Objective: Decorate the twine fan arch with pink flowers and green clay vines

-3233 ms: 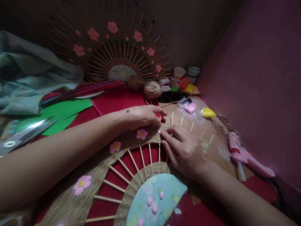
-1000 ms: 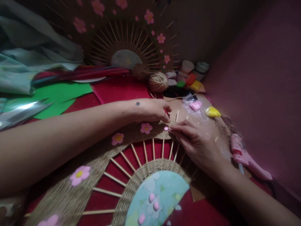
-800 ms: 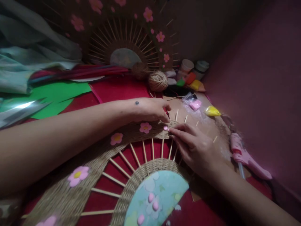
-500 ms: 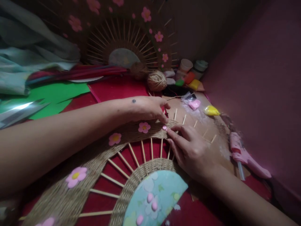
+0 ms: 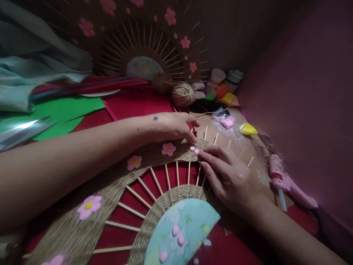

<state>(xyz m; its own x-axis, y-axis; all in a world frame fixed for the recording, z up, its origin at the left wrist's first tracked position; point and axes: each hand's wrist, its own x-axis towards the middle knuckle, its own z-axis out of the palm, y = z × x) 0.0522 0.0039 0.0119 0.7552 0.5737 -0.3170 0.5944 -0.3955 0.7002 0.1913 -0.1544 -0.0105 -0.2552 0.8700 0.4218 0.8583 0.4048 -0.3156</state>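
Note:
A fan-shaped woven jute piece (image 5: 110, 184) with wooden sticks and a light blue centre (image 5: 182, 228) lies before me on red cloth. Pink flowers (image 5: 168, 148) are stuck on its outer band. Two small pink petals (image 5: 194, 149) sit on the band's top. My left hand (image 5: 173, 127) rests on the band, fingertips just above the petals. My right hand (image 5: 228, 175) lies flat on the band's right part, its index fingertip touching the band beside the petals. Neither hand grips anything.
A second flowered fan (image 5: 143, 48) leans at the back. A twine ball (image 5: 182, 94), coloured clay lumps (image 5: 224, 96), two small tubs (image 5: 217, 76), pink clay (image 5: 228, 122) and yellow clay (image 5: 248, 129) lie behind. A pink glue gun (image 5: 286, 182) lies right. Green paper (image 5: 60, 110) and cloth (image 5: 30, 77) lie left.
A second small pink petal now lies beside the first on the band. My right fingertips have drawn back slightly to the right. My left hand stays put.

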